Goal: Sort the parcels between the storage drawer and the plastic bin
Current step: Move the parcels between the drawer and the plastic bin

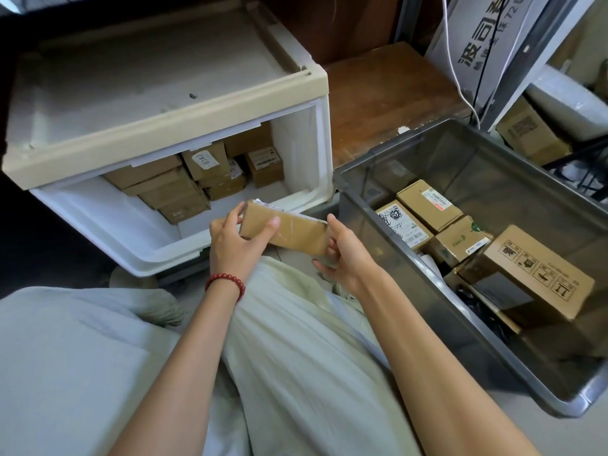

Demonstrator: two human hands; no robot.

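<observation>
Soft, even light, fairly bright mid-frame, fades to near black along the left edge and upper left. The white inside of the storage drawer [108, 222] is the brightest patch; its back lies in shade. Faint reflections veil the plastic bin [493, 179] wall. Tape on the parcel [289, 235] glints. At upper right the shelf post [508, 90] leans with lens distortion.

Wearing a red bead bracelet [226, 282] at the left wrist and pale, creased trousers [296, 357] over the lap, low above a grey floor [589, 439]. Trailing a white cable [453, 60] and a thinner black cable [483, 65] down across a white carton [513, 24] printed with dark characters, reaching a brown wooden platform [388, 100] behind. Holding a brown labelled carton [529, 133] and a white wrapped bundle [572, 103] on the low tier of a grey metal rack [523, 70] at the far right.
</observation>
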